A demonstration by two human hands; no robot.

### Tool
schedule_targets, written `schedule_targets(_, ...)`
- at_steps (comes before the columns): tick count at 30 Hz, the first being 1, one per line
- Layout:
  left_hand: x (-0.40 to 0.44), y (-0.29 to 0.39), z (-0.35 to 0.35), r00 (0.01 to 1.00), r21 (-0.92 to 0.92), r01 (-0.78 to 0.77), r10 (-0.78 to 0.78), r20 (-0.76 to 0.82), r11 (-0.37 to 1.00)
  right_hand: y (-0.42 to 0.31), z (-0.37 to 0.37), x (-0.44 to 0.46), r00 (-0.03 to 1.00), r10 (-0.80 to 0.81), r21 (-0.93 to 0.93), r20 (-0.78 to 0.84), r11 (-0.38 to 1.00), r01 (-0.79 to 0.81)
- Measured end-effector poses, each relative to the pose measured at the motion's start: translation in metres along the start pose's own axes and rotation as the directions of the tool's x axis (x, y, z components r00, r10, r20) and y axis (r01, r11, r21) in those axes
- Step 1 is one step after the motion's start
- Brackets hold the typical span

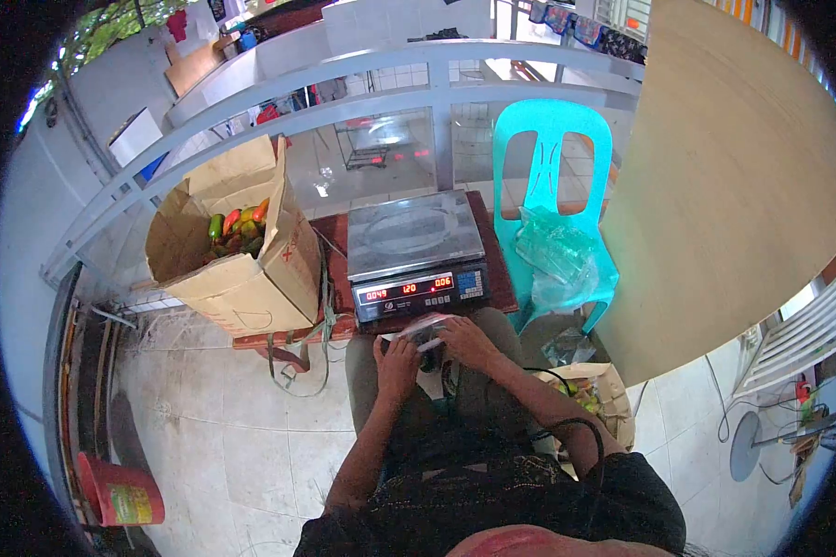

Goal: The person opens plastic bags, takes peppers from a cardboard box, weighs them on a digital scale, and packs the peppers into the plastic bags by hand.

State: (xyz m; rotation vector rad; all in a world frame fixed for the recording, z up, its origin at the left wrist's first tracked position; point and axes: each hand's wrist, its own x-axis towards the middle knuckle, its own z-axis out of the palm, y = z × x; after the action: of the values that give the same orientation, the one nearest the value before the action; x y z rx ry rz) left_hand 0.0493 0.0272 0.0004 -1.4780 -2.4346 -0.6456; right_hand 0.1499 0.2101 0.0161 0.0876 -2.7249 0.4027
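Note:
Over my lap, at the front of the weighing scale, both hands grip a small clear plastic bag (424, 331). My left hand (397, 365) has its fingers closed on the bag's left side. On the right side, my right hand (467, 342) pinches the bag near its top. What the bag contains is too unclear to make out. The digital weighing scale (413, 243) has a bare metal platform and lit red digits reading 0.049, 1.20 and 0.06. It rests on a reddish-brown wooden surface (502, 288).
An open cardboard box (293, 269) of red and green peppers (241, 226) stands left of the scale. A turquoise plastic chair (599, 139) at right carries clear plastic bags (557, 255). Another box (618, 399) of produce sits by my right arm. Straps (328, 325) hang at left.

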Motion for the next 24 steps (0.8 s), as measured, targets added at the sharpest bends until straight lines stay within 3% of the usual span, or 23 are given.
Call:
schedule_targets(2,-0.001,0.0,0.001,1.0,-0.018,-0.011,0.01,-0.027,1.0,0.001,0.006,-0.003,0.997,-0.029,0.019,-0.077,0.999,0.031)
schedule_targets(11,-0.011,-0.015,0.004,0.996,-0.061,0.081,-0.08,0.033,0.995,0.001,0.033,-0.004,0.989,-0.028,0.095,0.142,0.995,0.015)
schedule_targets(14,-0.01,-0.021,0.007,0.997,-0.146,0.077,-0.074,0.023,0.986,-0.002,0.019,0.001,0.994,-0.105,0.114,-0.02,0.988,0.107)
schedule_targets(17,-0.008,-0.016,0.012,0.995,-0.204,0.067,-0.08,-0.055,0.977,-0.007,0.003,0.01,0.99,-0.046,0.054,0.135,0.998,0.039)
schedule_targets(24,-0.005,-0.011,0.0,0.995,-0.248,0.077,-0.089,-0.038,0.966,-0.014,-0.015,0.027,0.955,-0.097,0.159,0.282,0.986,0.053)
